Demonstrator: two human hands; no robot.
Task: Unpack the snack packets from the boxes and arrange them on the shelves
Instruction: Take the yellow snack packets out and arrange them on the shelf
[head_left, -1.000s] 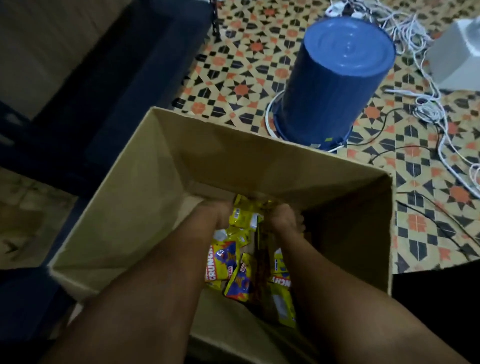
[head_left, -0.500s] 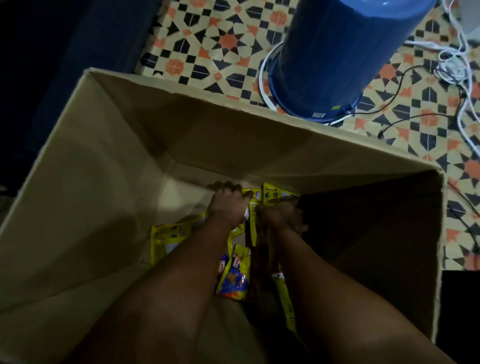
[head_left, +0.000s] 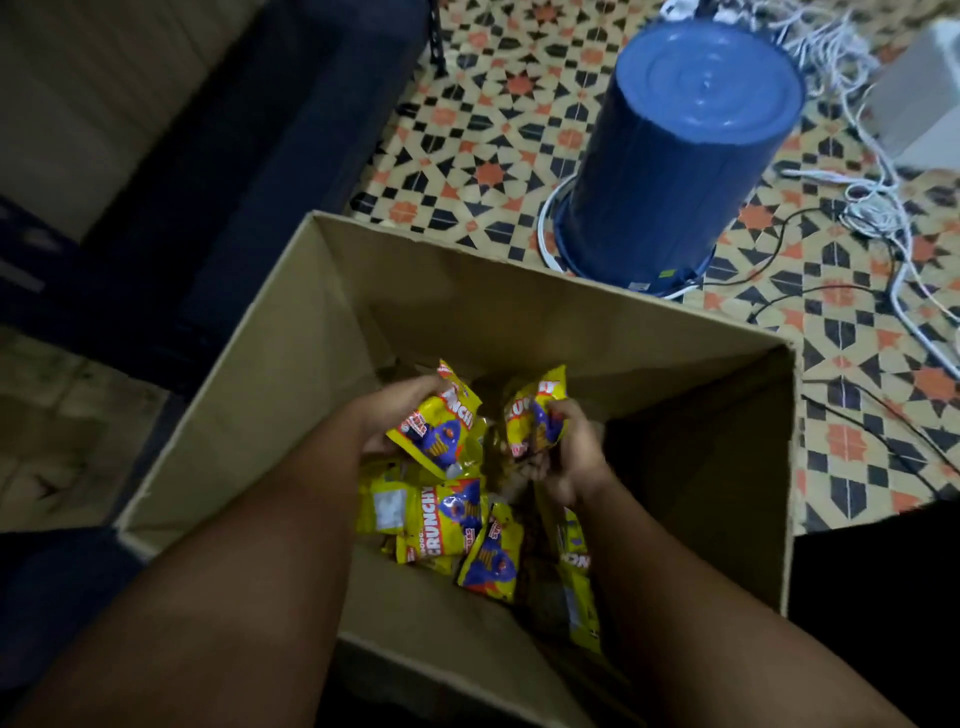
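Observation:
A big open cardboard box (head_left: 291, 364) stands on the floor below me, with several yellow and blue snack packets (head_left: 447, 525) lying at its bottom. Both my arms reach down into it. My left hand (head_left: 387, 415) grips one yellow packet (head_left: 441, 426) lifted above the pile. My right hand (head_left: 569, 457) grips another yellow packet (head_left: 535, 410) beside it, slightly to the right. The two held packets are close together but apart.
An upturned blue bucket (head_left: 675, 156) stands just beyond the box's far wall on the patterned tile floor (head_left: 467, 130). White and black cables (head_left: 872, 218) lie at the right, near a white box (head_left: 919, 119). Dark blue furniture (head_left: 234, 182) runs along the left.
Both hands were down among the packets at the box's bottom. Now each has come up holding a packet. The view has pulled back from the box.

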